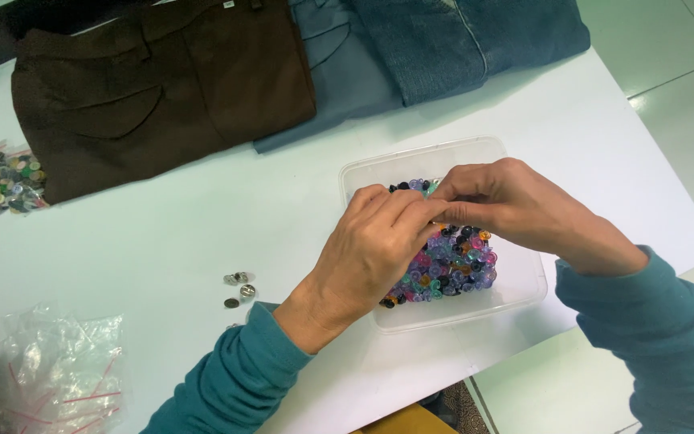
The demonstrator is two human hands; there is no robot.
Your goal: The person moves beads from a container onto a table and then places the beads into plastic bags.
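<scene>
Both hands meet over a clear plastic tray (pixel 516 281) on the white tabletop (pixel 202 233) — the left hand (pixel 371 249) and right hand (pixel 508 205) press their fingertips together in a pinching grip, though what they pinch is hidden. Beneath them lies a heap of small translucent buttons (pixel 455 261) — purple, pink, teal, black. Metal studs (pixel 238 285), bagged buttons (pixel 2 183) and folded brown trousers (pixel 162 88) lie to the left.

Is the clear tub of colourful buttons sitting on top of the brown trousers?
No, the clear tub rests on the white table, apart from the brown trousers.
</scene>
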